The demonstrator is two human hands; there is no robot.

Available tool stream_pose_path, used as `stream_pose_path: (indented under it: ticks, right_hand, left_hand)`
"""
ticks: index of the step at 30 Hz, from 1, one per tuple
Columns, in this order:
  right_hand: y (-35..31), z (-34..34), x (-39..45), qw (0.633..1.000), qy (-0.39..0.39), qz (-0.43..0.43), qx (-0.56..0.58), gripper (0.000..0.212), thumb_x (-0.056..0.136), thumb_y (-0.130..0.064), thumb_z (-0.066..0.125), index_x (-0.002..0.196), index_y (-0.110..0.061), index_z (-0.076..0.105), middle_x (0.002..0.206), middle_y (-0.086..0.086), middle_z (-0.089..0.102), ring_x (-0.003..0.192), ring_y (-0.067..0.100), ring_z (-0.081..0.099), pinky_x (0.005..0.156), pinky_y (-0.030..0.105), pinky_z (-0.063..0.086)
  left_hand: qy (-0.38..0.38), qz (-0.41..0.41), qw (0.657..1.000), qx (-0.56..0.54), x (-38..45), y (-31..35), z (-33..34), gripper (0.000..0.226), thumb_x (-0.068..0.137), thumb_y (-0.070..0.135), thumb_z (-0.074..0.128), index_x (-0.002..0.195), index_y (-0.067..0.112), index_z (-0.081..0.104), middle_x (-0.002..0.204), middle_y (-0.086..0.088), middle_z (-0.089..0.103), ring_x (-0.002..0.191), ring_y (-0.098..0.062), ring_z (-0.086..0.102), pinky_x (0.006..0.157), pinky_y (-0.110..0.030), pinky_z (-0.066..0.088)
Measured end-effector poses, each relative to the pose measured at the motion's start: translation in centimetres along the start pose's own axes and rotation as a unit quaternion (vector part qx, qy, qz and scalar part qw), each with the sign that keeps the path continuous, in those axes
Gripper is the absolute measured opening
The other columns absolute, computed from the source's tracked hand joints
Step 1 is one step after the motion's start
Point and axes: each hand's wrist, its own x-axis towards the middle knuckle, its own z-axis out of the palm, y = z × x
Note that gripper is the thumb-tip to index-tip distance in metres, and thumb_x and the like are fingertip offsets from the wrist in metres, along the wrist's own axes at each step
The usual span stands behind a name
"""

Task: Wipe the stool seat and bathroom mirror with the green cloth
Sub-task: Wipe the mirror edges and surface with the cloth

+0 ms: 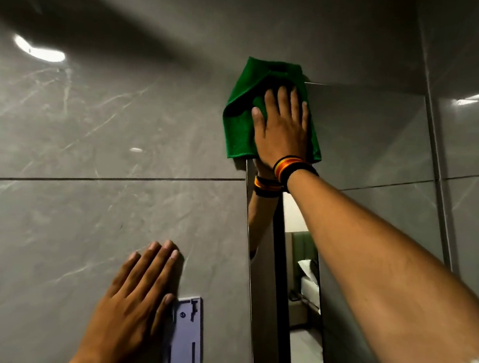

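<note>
The green cloth (245, 115) lies pressed flat over the top left corner of the bathroom mirror (375, 141), partly overlapping the grey wall tile. My right hand (283, 127) lies on the cloth with fingers spread and palm flat, a striped band at the wrist. The mirror reflects my forearm and a room behind me. My left hand (138, 297) rests flat on the wall tile to the left of the mirror, lower down, holding nothing. The stool is out of view.
Grey marble-look wall tiles (70, 210) surround the mirror. A pale purple plastic wall bracket (185, 338) is fixed beside my left thumb. Light glare spots show on the tiles at upper left and upper right.
</note>
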Motion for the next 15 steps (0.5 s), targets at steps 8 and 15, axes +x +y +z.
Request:
stream_pose_path:
  ticks: [8,15]
  right_hand:
    - [16.9,-0.5,0.7,0.984,-0.001,0.176,0.0,0.062,0.097,-0.051,0.02,0.15,-0.019,0.025,0.161,0.01,0.021,0.15,0.029,0.012,0.121,0.051,0.011]
    - [26.4,-1.5,5.3,0.965,-0.041,0.259,0.002,0.062,0.101,-0.048,0.021,0.154,-0.016,0.012,0.163,0.011,0.008,0.15,0.033,0.003,0.123,0.048,0.001]
  left_hand:
    - [0.012,0.005,1.0,0.028,0.0,0.1,0.1,0.063,0.101,0.04,0.027,0.155,0.007,0.029,0.166,-0.012,0.025,0.155,-0.029,0.019,0.126,-0.048,0.016]
    - [0.019,-0.008,0.999,0.038,-0.2,0.4,0.4,0.064,0.099,0.042,0.027,0.155,0.01,0.032,0.167,-0.009,0.024,0.155,-0.029,0.021,0.127,-0.046,0.014]
